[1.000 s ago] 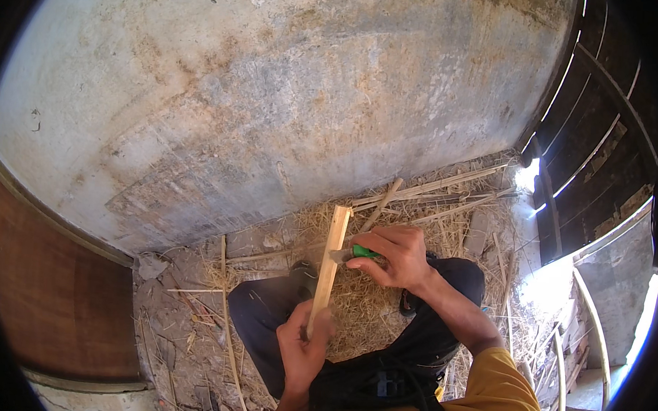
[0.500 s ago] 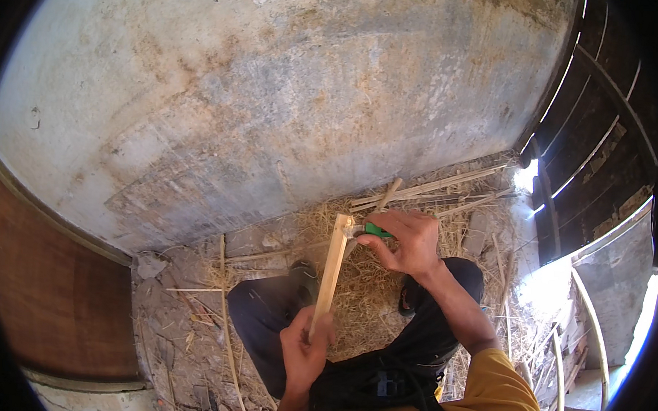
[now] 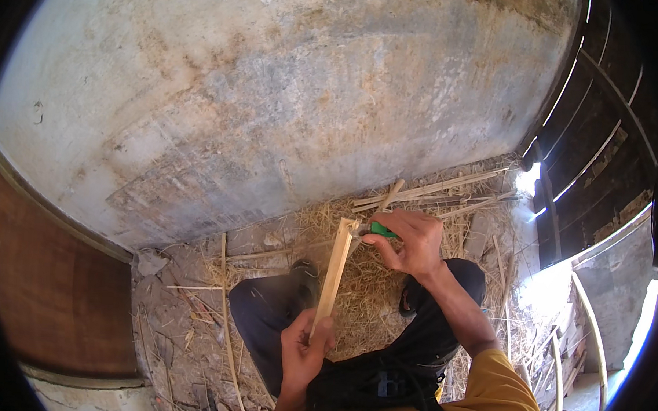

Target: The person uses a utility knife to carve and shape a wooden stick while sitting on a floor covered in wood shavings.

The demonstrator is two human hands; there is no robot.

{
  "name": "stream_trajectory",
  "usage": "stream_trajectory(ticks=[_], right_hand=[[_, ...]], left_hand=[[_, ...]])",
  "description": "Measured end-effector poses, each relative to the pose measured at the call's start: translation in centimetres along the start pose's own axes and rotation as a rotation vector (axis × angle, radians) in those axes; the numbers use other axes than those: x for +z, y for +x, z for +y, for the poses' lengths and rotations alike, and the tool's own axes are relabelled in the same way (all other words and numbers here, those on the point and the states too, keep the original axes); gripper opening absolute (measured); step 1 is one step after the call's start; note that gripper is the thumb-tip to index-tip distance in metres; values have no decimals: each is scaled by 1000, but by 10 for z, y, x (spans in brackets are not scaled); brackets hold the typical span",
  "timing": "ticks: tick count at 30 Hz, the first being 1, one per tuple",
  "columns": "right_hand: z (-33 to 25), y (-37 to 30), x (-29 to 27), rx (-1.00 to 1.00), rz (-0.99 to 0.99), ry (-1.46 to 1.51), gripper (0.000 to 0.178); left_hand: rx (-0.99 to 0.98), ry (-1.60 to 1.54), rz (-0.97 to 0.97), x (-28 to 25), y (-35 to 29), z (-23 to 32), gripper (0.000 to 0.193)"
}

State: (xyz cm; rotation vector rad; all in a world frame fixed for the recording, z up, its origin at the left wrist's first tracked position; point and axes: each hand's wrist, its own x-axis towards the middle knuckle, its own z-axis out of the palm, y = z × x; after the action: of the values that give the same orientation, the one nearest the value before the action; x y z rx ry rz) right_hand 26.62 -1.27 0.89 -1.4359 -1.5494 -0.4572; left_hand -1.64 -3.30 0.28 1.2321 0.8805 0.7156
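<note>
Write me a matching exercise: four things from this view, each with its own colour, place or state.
1. left hand
2. right hand
3. tool handle
4. right sleeve

A. yellow
B. grips the tool handle
C. green
D. around the lower end of the wood strip

Pairs: 1-D, 2-B, 3-C, 4-A.

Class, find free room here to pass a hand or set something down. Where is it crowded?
A small, fairly bare ground patch lies between the wall, the long thin stick on its left and straw on its right. A hand could likely pass below the right hand, between wooden strip and right leg. Sticks and straw crowd the wall's right-hand foot.
</note>
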Motion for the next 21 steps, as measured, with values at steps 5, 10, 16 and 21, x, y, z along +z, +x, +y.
stream_trajectory(ticks=[5, 10, 16, 21], right_hand=[[-3, 1, 0, -8, -12, -14, 32], [-6, 2, 0, 2, -22, -9, 31], [6, -4, 3, -19, 32, -4, 22], [65, 29, -37, 551, 196, -79, 37]], left_hand=[[17, -18, 5, -1, -1, 1, 20], [89, 79, 59, 4, -3, 6, 22], [197, 262, 114, 2, -4, 0, 21], [63, 231, -22, -18, -26, -9, 17]])
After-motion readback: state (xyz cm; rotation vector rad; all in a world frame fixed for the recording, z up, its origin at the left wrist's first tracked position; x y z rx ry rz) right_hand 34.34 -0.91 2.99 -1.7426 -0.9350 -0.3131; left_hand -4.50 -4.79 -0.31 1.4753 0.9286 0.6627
